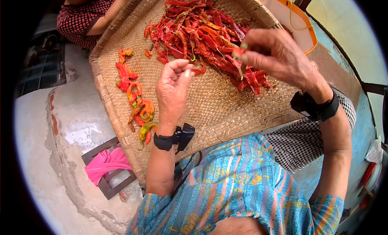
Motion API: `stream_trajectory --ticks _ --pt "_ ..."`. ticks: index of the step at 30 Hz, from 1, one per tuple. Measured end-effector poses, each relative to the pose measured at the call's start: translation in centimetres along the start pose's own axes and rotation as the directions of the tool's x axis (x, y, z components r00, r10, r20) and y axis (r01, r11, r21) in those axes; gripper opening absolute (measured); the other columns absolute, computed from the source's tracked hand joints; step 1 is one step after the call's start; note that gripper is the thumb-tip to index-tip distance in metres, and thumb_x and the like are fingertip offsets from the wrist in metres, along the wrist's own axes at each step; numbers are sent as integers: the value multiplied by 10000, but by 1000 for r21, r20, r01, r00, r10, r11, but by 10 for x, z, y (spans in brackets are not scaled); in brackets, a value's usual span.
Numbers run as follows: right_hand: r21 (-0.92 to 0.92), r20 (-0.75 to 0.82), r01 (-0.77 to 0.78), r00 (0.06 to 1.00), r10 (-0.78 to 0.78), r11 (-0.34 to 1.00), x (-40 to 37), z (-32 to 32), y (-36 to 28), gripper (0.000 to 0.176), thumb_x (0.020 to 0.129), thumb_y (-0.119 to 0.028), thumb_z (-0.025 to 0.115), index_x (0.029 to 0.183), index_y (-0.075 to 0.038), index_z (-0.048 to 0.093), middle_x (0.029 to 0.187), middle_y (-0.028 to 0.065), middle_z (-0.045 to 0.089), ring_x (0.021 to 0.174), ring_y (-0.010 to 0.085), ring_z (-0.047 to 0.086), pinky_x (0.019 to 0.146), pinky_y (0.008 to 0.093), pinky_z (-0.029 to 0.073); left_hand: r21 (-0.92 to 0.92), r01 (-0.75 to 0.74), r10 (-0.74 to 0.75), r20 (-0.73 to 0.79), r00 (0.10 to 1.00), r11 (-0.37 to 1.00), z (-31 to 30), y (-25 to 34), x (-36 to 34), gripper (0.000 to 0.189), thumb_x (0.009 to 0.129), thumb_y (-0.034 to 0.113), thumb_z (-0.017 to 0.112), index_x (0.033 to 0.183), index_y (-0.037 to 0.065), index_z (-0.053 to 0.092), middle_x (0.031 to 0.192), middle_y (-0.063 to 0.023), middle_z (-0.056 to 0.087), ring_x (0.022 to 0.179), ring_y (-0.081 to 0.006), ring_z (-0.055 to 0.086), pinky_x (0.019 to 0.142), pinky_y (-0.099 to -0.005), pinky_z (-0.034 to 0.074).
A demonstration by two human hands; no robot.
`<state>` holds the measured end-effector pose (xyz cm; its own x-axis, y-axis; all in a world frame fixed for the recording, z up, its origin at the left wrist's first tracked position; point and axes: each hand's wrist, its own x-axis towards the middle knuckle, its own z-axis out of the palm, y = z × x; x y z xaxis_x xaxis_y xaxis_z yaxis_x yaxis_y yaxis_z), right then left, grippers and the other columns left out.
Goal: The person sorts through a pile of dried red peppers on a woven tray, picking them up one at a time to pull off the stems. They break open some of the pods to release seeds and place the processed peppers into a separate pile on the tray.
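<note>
My right hand (279, 59) hovers over the right side of the chili heap, thumb and fingers pinched on a small red chili piece (238, 53) with a green stem end. My left hand (173, 89) is held over the tray's middle with its fingers curled in and the thumb pressed to them; I cannot tell what is in that pinch. Just beyond its fingertips shows a red chili (199, 70). A large heap of split red chilies (206, 28) lies at the far side of the woven tray (218, 109). Loose pale seeds are scattered below the heap.
Whole red, orange and green chilies (135, 101) form a row along the tray's left side. Beyond the far left rim sits another person (91, 20). A pink cloth (106, 165) hangs over a dark frame on the left, and an orange-rimmed container (311, 37) stands at far right.
</note>
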<state>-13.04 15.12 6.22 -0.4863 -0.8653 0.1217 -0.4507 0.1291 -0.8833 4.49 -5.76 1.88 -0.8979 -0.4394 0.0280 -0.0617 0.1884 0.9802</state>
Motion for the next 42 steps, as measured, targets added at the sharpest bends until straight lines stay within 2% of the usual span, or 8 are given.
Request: stream_trajectory --ticks 4,7,11,22,25,32,36,42 --pt "-185 -377 -15 925 -57 983 2 -45 19 209 939 -191 655 1002 6 629 716 68 594 621 106 539 547 277 451 736 -3 33 -26 999 677 -37 -17 5 237 905 98 636 1125 16 601 994 -114 622 859 -235 645 755 -356 521" --pt "-555 -598 -224 777 -197 801 1 -70 22 192 925 -153 655 938 30 598 699 98 606 596 134 563 543 288 471 761 29 -9 -31 999 648 -41 -27 -1 309 860 151 684 1129 23 604 973 -136 588 826 -291 629 739 -401 505" --pt "-533 -674 -349 726 -137 771 1 -74 25 204 913 -152 670 984 26 600 704 114 601 594 158 565 540 308 469 738 52 -61 -15 998 673 -33 -32 -2 278 840 194 717 1015 6 610 962 -138 576 780 -271 601 726 -409 495" --pt "-702 -448 -129 844 -293 701 3 -73 56 181 927 -168 657 1013 -10 638 782 74 599 638 136 535 574 291 461 657 120 -43 -133 990 745 -23 -30 -8 125 863 76 658 926 -18 607 876 -127 596 723 -257 623 658 -392 505" --pt "-707 -407 -81 859 -311 703 1 -77 63 252 953 -226 650 1140 -58 659 851 49 640 671 121 552 610 285 478 669 40 -31 -26 999 742 -22 -27 -9 129 876 91 648 938 -16 612 1015 -102 628 821 -186 616 643 -307 499" --pt "-693 -381 -82 886 -266 717 2 -66 57 239 947 -209 653 1143 -72 655 874 55 657 670 138 580 619 292 492 769 -445 271 357 894 459 -1 -31 11 155 761 -6 653 874 23 551 1046 -124 626 1012 -333 554 849 -423 472" --pt "-645 -359 -77 909 -212 761 1 -53 40 221 942 -174 644 1133 -63 645 880 71 647 666 168 590 621 308 496 815 -395 201 341 918 423 1 -31 9 160 753 -19 641 873 24 545 934 -106 610 953 -335 548 814 -422 471" --pt "-535 -214 89 948 -237 840 1 -30 28 199 923 -188 643 1041 -30 670 836 115 656 684 242 623 630 357 511 649 -173 113 134 985 740 10 -31 5 199 766 -60 632 895 40 520 834 -83 596 784 -251 599 707 -376 495"
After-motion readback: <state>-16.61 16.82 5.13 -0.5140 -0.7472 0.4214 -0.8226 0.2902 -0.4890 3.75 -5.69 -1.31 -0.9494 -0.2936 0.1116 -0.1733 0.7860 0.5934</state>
